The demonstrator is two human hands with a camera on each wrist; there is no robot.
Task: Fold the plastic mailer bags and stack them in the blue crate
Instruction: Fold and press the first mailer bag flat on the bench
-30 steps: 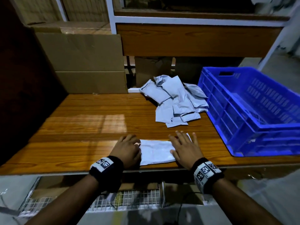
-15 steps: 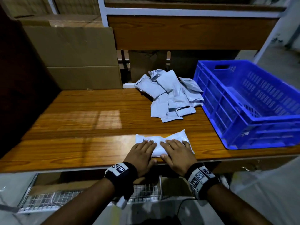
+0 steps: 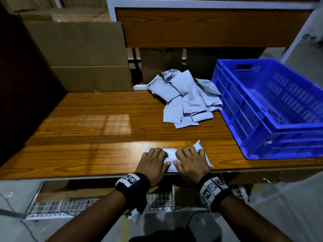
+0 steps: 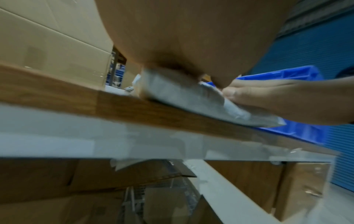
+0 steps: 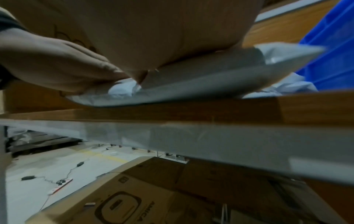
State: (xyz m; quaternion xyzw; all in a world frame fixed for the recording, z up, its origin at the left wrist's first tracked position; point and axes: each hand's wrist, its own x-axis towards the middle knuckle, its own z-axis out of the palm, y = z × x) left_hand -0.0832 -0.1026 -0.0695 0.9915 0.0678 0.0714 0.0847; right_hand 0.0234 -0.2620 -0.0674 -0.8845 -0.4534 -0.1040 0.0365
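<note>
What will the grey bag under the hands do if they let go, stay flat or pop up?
Probably pop up a bit: the mailer bag looks puffy, and one corner already lifts beside the right hand. It seems thin, floppy and light. It may slide on the shiny table.

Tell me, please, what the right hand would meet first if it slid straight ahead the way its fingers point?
Probably the pile of unfolded mailer bags, once the right hand clears the mailer it presses; bare table lies between. Depth is uncertain.
</note>
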